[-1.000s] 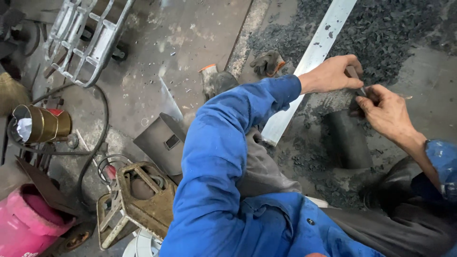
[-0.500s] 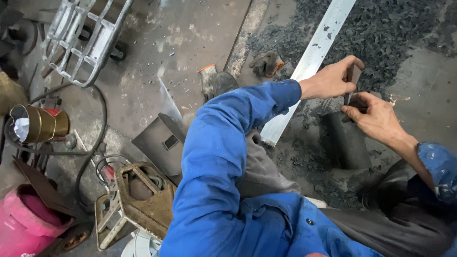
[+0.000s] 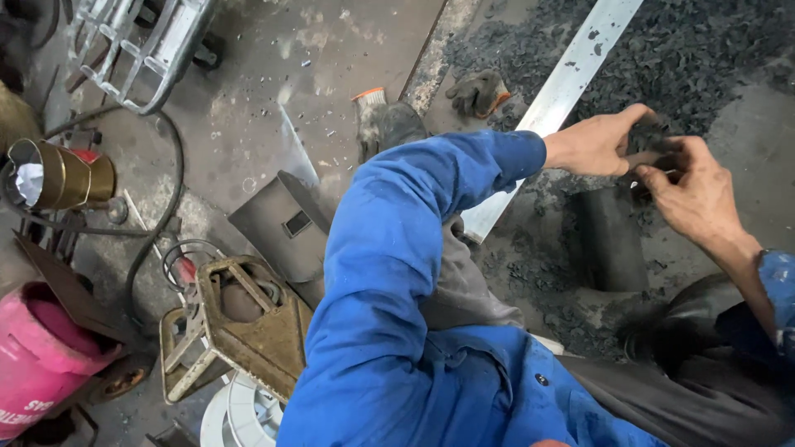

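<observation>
Fingers (image 3: 638, 136) of both my hands pinch one small dark piece (image 3: 654, 149) at two o'clock. My left hand (image 3: 596, 142) and right hand (image 3: 696, 194) meet above a grey metal strip (image 3: 563, 83) on the floor.

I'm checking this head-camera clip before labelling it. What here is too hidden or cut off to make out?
- Small dark piece between left hand and right hand: fingers cover most of it, so its kind is unclear.
- Pink cylinder: cut off by the left and bottom edges.
- Metal rack: cut off by the top edge.
- Grey strip: its near end runs behind the blue sleeve.
</observation>
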